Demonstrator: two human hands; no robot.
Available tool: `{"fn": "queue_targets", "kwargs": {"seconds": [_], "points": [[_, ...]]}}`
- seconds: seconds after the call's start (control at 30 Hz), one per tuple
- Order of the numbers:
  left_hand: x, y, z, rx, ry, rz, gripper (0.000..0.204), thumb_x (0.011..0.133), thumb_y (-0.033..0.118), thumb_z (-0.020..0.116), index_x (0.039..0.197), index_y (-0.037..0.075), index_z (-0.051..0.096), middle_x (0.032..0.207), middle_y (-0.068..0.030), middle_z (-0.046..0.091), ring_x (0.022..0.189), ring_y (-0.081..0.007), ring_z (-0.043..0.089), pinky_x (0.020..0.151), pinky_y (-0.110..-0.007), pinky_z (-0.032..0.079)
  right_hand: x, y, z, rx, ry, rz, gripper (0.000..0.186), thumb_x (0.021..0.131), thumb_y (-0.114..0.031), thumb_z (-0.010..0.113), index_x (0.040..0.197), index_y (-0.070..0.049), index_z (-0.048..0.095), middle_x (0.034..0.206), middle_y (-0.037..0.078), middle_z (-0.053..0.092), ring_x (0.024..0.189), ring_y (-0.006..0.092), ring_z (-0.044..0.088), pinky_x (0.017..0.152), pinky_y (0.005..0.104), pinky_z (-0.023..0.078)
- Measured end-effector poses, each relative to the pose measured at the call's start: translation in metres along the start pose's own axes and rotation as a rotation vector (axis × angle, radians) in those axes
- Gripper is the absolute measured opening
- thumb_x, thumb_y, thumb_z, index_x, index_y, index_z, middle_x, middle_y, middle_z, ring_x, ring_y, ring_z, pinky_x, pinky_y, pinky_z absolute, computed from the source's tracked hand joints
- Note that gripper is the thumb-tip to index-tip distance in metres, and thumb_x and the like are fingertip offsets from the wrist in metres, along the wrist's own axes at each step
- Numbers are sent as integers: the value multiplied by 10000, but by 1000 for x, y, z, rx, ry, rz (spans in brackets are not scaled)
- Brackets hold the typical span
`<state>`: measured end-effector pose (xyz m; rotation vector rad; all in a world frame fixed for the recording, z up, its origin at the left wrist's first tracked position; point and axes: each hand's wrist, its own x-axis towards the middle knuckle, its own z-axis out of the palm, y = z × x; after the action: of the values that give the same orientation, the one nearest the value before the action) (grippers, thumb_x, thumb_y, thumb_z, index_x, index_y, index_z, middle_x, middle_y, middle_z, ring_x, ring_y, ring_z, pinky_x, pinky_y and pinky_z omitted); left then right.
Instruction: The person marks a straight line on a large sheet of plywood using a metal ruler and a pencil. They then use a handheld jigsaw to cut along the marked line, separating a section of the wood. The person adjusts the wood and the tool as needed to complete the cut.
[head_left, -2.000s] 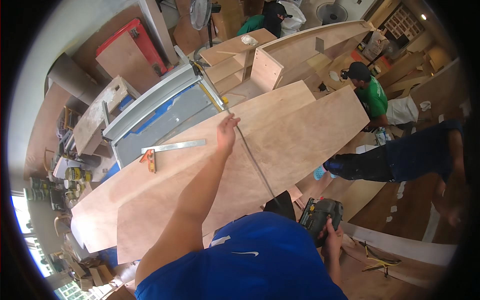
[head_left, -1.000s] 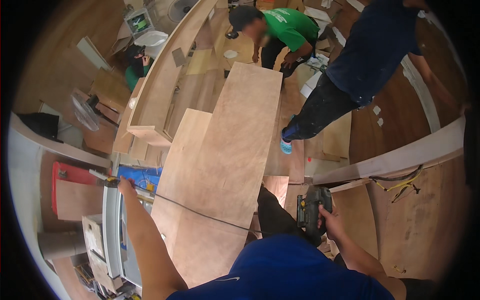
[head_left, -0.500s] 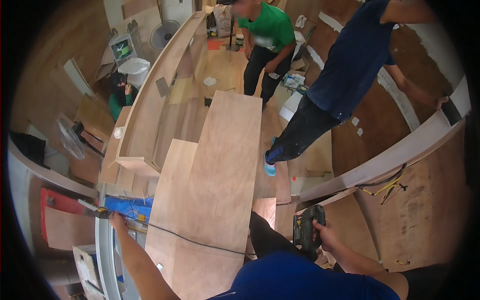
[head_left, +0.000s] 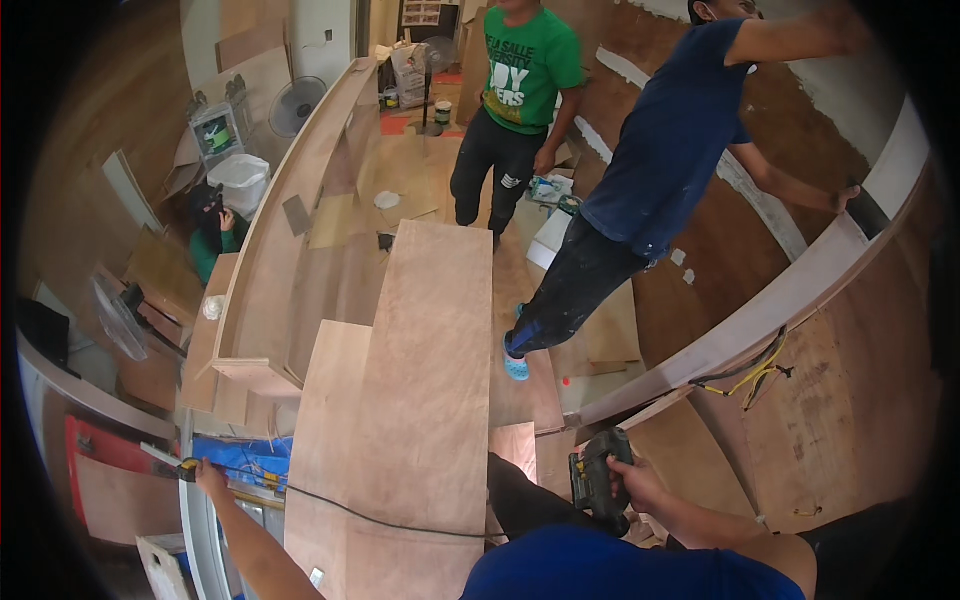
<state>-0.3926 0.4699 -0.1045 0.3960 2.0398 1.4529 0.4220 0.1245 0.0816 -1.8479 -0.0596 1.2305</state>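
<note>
My right hand [head_left: 636, 482] is wrapped round the handle of a black jigsaw [head_left: 600, 480], held at my right side near my dark-trousered leg. My left arm reaches out to the left, where my left hand [head_left: 211, 480] is closed at a small black-and-yellow object [head_left: 188, 469]; its kind is too small to make out. From near that hand a black cable [head_left: 380, 522] runs right across the plywood and out of sight by my body. Two overlapping plywood boards lie before me: a long one [head_left: 430, 340] and a shorter, paler one [head_left: 325, 420] on its left.
A long wooden frame [head_left: 258, 372] stands at the left. Two people, in a green shirt [head_left: 530, 70] and a navy shirt [head_left: 665, 130], stand ahead; another crouches at far left [head_left: 207, 250]. Fans [head_left: 298, 107], a blue sheet [head_left: 245, 455], loose yellow wires [head_left: 752, 385] and a curved wall ledge [head_left: 720, 340] surround me.
The view has tilted up and shifted, so the scene sits lower and further left. The person in green has straightened up. My grip on the jigsaw stays the same.
</note>
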Motion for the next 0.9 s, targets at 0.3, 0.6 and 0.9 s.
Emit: {"fn": "queue_targets", "kwargs": {"seconds": [0.3,0.6,0.9], "points": [[35,-4,-9,-24,-18,34,163,1043,249,611,1010,91,626,725,-7,617,544,-125,576,409,-277,364,6,-1,2,-16,-22,-1,172,1030,-230,686,974,-85,611,768,25,588,581,155,576,501,335,488],[48,6,6,-95,34,-9,145,1039,217,581,938,113,578,681,-33,600,467,-129,524,379,-287,338,15,-9,8,-40,23,34,187,1026,-251,690,1002,-90,597,787,24,576,604,159,568,526,349,502],[107,71,33,-274,-200,32,443,972,275,625,1381,106,639,1220,-99,679,1086,-250,635,858,-425,506,19,-7,22,12,-17,38,238,1003,-289,734,985,-78,624,808,25,594,620,150,561,532,331,487]]}}
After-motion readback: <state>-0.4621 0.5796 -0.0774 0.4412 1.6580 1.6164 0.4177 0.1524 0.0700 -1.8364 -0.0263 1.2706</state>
